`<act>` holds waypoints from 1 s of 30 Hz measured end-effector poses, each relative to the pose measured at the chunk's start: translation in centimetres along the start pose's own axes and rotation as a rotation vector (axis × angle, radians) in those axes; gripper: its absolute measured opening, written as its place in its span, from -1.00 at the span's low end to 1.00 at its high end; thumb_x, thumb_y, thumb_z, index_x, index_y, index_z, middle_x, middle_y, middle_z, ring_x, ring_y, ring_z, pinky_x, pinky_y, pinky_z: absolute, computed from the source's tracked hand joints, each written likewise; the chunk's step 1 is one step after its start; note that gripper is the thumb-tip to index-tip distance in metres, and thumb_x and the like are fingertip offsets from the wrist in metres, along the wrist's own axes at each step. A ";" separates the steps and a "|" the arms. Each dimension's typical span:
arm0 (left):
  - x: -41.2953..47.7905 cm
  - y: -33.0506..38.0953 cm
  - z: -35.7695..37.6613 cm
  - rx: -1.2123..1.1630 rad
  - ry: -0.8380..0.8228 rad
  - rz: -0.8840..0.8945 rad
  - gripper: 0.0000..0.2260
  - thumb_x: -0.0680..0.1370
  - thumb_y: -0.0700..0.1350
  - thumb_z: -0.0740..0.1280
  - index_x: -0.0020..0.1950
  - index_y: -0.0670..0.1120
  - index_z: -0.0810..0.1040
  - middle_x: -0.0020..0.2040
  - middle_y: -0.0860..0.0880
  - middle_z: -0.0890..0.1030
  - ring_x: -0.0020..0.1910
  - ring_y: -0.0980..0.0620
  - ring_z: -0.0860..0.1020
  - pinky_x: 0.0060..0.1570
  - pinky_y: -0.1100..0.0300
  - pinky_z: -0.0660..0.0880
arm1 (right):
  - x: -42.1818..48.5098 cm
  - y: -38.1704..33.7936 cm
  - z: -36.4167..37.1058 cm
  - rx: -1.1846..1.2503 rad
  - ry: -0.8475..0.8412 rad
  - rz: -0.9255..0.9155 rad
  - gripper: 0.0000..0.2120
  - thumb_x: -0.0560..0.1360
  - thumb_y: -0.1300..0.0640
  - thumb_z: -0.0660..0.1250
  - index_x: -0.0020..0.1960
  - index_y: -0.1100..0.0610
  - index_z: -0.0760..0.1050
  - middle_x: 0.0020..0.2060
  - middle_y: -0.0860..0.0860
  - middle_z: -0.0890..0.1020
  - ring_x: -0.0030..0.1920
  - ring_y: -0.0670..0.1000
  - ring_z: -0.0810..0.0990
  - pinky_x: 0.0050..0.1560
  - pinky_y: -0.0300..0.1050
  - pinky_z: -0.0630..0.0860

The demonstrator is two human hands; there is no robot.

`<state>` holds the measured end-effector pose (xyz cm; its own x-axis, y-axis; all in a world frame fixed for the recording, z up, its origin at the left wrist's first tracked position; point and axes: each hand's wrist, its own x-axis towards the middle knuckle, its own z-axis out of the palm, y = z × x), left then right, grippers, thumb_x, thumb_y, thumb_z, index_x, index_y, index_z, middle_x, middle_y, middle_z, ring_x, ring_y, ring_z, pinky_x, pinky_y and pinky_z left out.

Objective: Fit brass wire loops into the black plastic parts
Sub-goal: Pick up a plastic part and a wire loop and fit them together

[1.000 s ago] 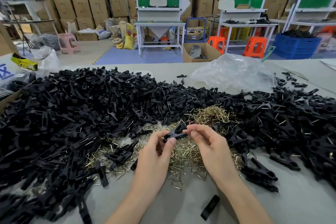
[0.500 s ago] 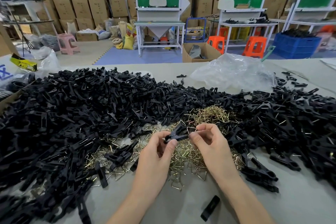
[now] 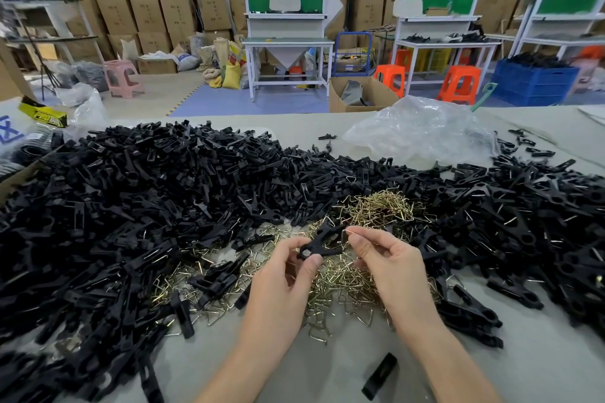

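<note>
the left hand (image 3: pixel 281 275) pinches a likely light, stiff black part (image 3: pixel 319 244) at its round end. the right hand (image 3: pixel 393 268) pinches a thin, probably springy brass loop (image 3: pixel 346 232).

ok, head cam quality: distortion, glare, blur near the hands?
Head view: strong wide-angle bend, far-right rack leans inward; light soft, even, no hard shadows on the table; small glints on the brass loop pile and clear bag; left hand holding the black part and right hand pinching a wire loop are sharp.

Left hand (image 3: pixel 285 273) and right hand (image 3: pixel 390 261) close together, fingertips pinching.
</note>
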<state>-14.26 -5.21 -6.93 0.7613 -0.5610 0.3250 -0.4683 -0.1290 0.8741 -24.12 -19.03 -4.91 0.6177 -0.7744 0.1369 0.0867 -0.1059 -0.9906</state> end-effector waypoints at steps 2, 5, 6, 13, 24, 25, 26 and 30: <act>0.0 0.0 0.0 0.000 0.000 0.008 -0.88 0.59 0.06 0.36 0.11 0.21 0.51 -0.20 0.27 0.57 -0.29 0.21 0.50 -0.28 0.37 0.37 | -0.1 0.0 0.0 -0.022 -0.012 -0.005 -0.88 0.52 0.00 0.46 -0.02 -0.23 0.71 -0.23 0.05 0.72 -0.29 -0.15 0.61 -0.15 -0.27 0.57; -0.1 0.1 0.0 -0.001 0.000 0.035 -0.87 0.59 0.04 0.37 0.11 0.22 0.51 -0.18 0.29 0.58 -0.27 0.23 0.52 -0.29 0.41 0.37 | -0.2 0.0 0.5 0.034 -0.077 0.029 -0.87 0.54 0.07 0.45 -0.03 -0.14 0.73 -0.26 0.00 0.73 -0.28 -0.13 0.63 -0.16 -0.28 0.59; -0.2 0.2 0.0 0.003 -0.003 0.048 -0.85 0.59 0.03 0.37 0.11 0.24 0.50 -0.17 0.30 0.59 -0.24 0.23 0.53 -0.28 0.43 0.37 | -0.3 0.0 0.6 0.106 -0.088 0.060 -0.86 0.55 0.13 0.44 -0.04 -0.08 0.74 -0.22 0.02 0.74 -0.25 -0.11 0.66 -0.15 -0.27 0.60; -0.2 0.2 0.0 0.040 -0.019 0.100 -0.83 0.59 0.09 0.33 0.14 0.32 0.45 -0.14 0.23 0.60 -0.21 0.19 0.55 -0.26 0.43 0.39 | -0.1 -0.1 0.4 0.113 -0.049 0.085 -0.90 0.51 0.06 0.47 -0.06 -0.11 0.74 -0.04 -0.04 0.72 -0.14 -0.17 0.65 -0.10 -0.33 0.56; 0.0 0.1 0.1 0.073 -0.024 0.082 -0.85 0.61 -0.01 0.35 0.10 0.23 0.45 -0.21 0.34 0.60 -0.33 0.27 0.52 -0.34 0.46 0.35 | -1.1 0.3 0.0 -0.841 -0.015 -0.441 -0.80 0.65 -0.08 0.20 0.17 -0.14 0.56 -0.20 -0.17 0.61 -0.19 -0.16 0.53 -0.16 -0.26 0.41; 0.0 0.0 0.1 0.070 -0.022 0.076 -0.84 0.61 -0.01 0.35 0.09 0.24 0.45 -0.20 0.33 0.61 -0.34 0.26 0.52 -0.35 0.44 0.36 | -1.0 0.3 0.1 -0.824 -0.009 -0.461 -0.82 0.64 -0.03 0.25 0.16 -0.10 0.59 -0.13 -0.19 0.59 -0.12 -0.15 0.52 -0.09 -0.28 0.42; 0.0 0.0 0.1 0.065 -0.018 0.069 -0.84 0.61 0.00 0.35 0.09 0.25 0.45 -0.20 0.30 0.61 -0.35 0.24 0.52 -0.35 0.42 0.37 | -1.0 0.2 0.1 -0.820 -0.005 -0.484 -0.84 0.62 0.03 0.30 0.14 -0.05 0.62 -0.09 -0.19 0.57 -0.07 -0.15 0.51 -0.04 -0.31 0.43; 0.0 -0.1 0.1 0.054 -0.006 0.059 -0.84 0.61 0.01 0.35 0.09 0.27 0.46 -0.19 0.24 0.61 -0.35 0.19 0.50 -0.36 0.38 0.37 | -0.7 0.3 0.1 -0.581 0.043 -0.356 -0.90 0.60 0.08 0.37 0.06 -0.02 0.66 -0.09 -0.18 0.62 -0.07 -0.17 0.60 -0.05 -0.45 0.44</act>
<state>-14.28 -5.29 -7.05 0.7295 -0.5734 0.3729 -0.5355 -0.1395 0.8329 -24.42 -18.48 -5.29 0.5968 -0.6533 0.4659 -0.1624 -0.6669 -0.7272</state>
